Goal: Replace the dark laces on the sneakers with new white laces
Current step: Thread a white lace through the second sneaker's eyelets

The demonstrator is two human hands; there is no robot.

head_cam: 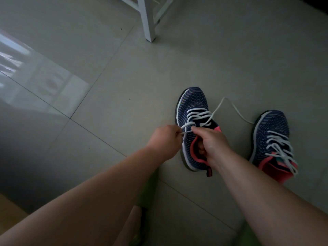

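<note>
Both hands are down on the near sneaker, which sits on the tiled floor right under them. The left hand has its fingers curled tight, pinching one end of the white lace just at the shoe's left edge. The right hand is curled over the collar, thumb and forefinger nipping the lace at the tongue, the other fingers tucked into the shoe's opening. From the right hand's fingertips a loose run of that lace loops out beyond the shoe and trails across the floor toward the second sneaker.

That second sneaker stands well to the right of the right hand, apart from the first, already threaded with its own white lace, ends hanging loose over the collar. Nothing lies between the hands and either shoe; only the right hand itself covers part of the near shoe's opening.

Look of them: dark navy knit uppers with faint coloured flecks, white edging round the sole, coral-pink lining and heel. The near shoe has white crossings over the front eyelets.

Direction: both point toes away from the person, heels toward the forearms, long axes running roughly front to back, the near one's toe leaning slightly left.

Far beyond the hands, a white furniture leg stands on the floor.
</note>
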